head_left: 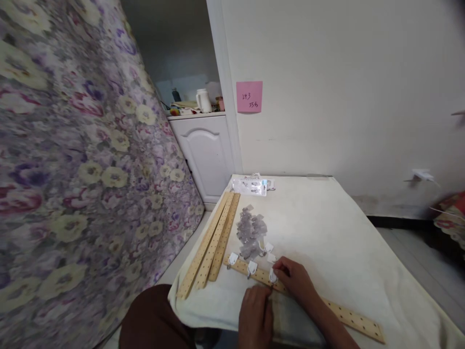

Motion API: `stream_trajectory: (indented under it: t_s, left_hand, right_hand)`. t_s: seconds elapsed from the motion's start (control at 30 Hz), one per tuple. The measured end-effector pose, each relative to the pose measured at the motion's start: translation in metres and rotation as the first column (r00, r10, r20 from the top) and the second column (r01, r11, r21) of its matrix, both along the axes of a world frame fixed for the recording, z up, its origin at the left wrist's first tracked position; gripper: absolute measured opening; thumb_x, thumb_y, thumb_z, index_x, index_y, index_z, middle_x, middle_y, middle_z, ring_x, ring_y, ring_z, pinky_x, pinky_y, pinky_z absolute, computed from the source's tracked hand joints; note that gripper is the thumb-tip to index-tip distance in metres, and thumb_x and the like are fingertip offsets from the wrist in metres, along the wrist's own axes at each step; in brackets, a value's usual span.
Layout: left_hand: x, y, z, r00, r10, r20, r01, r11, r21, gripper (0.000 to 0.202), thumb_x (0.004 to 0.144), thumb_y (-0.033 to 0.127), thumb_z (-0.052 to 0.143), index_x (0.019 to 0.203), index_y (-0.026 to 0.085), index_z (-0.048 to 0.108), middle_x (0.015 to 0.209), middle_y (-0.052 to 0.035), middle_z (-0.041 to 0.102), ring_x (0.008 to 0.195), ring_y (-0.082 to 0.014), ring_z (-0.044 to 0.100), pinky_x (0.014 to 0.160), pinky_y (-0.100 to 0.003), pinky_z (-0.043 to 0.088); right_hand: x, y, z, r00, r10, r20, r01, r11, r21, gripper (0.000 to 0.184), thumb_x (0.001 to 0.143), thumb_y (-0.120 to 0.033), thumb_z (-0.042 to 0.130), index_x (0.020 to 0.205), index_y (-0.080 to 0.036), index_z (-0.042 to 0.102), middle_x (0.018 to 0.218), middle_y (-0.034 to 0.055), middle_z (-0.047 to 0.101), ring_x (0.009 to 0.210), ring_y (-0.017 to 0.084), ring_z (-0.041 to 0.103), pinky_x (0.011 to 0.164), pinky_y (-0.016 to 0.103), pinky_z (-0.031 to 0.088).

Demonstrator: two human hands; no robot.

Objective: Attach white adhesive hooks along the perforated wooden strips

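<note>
A pale wooden strip with rows of holes (pixel 348 317) lies slantwise across the near part of the cloth-covered table. White adhesive hooks sit along it: one hook (pixel 233 260) at its left end and another hook (pixel 252 267) a little further right. My right hand (pixel 293 277) pinches a third white hook (pixel 273 276) by its edge, against the strip. Just below that hook, my left hand (pixel 255 310) is closed with its fingers curled at the strip's near edge; what its fingertips hold is hidden. Loose white pieces (pixel 269 247) lie behind the strip.
A heap of small clear-wrapped pieces (pixel 250 230) lies mid-table. Several more holed wooden strips (pixel 207 247) rest along the left edge. Flat packets (pixel 250 186) lie at the back by the wall. A floral curtain (pixel 90 169) hangs at left.
</note>
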State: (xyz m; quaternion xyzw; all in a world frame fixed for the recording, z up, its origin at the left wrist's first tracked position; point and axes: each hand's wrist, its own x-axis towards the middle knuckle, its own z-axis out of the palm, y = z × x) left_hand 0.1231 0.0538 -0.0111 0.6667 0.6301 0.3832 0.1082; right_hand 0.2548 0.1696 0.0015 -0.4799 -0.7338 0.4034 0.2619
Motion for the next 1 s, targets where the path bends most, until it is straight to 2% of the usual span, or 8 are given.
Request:
stream_trajectory:
  t_s: [0.1,0.3,0.47,0.6,0.8,1.0]
  left_hand:
    - [-0.002,0.0,-0.003,0.999,-0.021,-0.041,0.022,1.0,0.021,0.02,0.087,0.015,0.042,0.097,0.021,0.058,0.086,-0.0054,0.061,0.081,-0.0199,0.055,0.072,-0.034,0.047]
    - [-0.003,-0.001,-0.005,1.0,0.0,0.006,0.0,1.0,0.021,0.025,0.087,0.015,0.043,0.109,0.019,0.053,0.097,-0.0084,0.061,0.089,-0.0203,0.056,0.078,-0.035,0.049]
    - [-0.004,-0.001,-0.01,1.0,-0.021,-0.014,0.022,1.0,0.018,0.036,0.088,0.014,0.041,0.122,0.019,0.049,0.105,-0.0102,0.06,0.093,-0.0212,0.054,0.082,-0.038,0.049]
    - [-0.004,0.001,-0.014,0.998,-0.029,-0.049,0.029,1.0,0.004,0.044,0.086,0.009,0.037,0.128,0.018,0.047,0.104,-0.0114,0.059,0.093,-0.0222,0.053,0.081,-0.04,0.048]
    - [-0.004,0.003,-0.013,0.996,-0.021,-0.082,0.018,0.999,-0.034,0.051,0.081,0.006,0.036,0.128,0.02,0.05,0.101,-0.0113,0.059,0.09,-0.023,0.053,0.077,-0.04,0.048]
    - [-0.005,0.003,-0.012,0.996,-0.018,-0.089,0.016,1.0,-0.027,0.05,0.082,0.006,0.036,0.128,0.02,0.05,0.1,-0.0111,0.06,0.089,-0.0224,0.054,0.077,-0.039,0.049]
  right_hand:
    - [0.0,0.001,0.0,1.0,0.011,0.02,-0.011,1.0,-0.003,0.013,0.075,-0.028,0.051,0.074,-0.021,0.063,0.067,-0.0012,0.065,0.066,0.015,0.058,0.061,0.023,0.038]
    - [0.001,0.0,-0.003,0.998,0.009,0.06,-0.009,1.0,0.007,0.013,0.075,-0.027,0.051,0.075,-0.022,0.063,0.069,-0.0011,0.066,0.067,0.016,0.058,0.062,0.023,0.037]
    - [0.001,0.001,-0.004,0.999,0.016,0.049,-0.017,1.0,0.004,0.014,0.076,-0.028,0.05,0.076,-0.022,0.063,0.069,-0.0011,0.066,0.067,0.015,0.059,0.061,0.023,0.037]
    - [0.001,0.0,-0.002,0.998,0.014,0.06,-0.014,1.0,-0.001,0.014,0.076,-0.029,0.051,0.074,-0.021,0.062,0.066,-0.0014,0.065,0.064,0.015,0.058,0.06,0.023,0.037]
    - [0.0,-0.001,0.0,0.998,0.003,0.067,-0.006,0.999,0.038,0.014,0.076,-0.028,0.05,0.074,-0.021,0.062,0.068,-0.0014,0.066,0.065,0.015,0.058,0.061,0.023,0.037]
    - [0.0,-0.002,0.001,0.997,-0.001,0.074,-0.001,1.0,0.03,0.013,0.076,-0.027,0.05,0.074,-0.021,0.061,0.067,-0.0012,0.065,0.065,0.015,0.058,0.06,0.023,0.037]
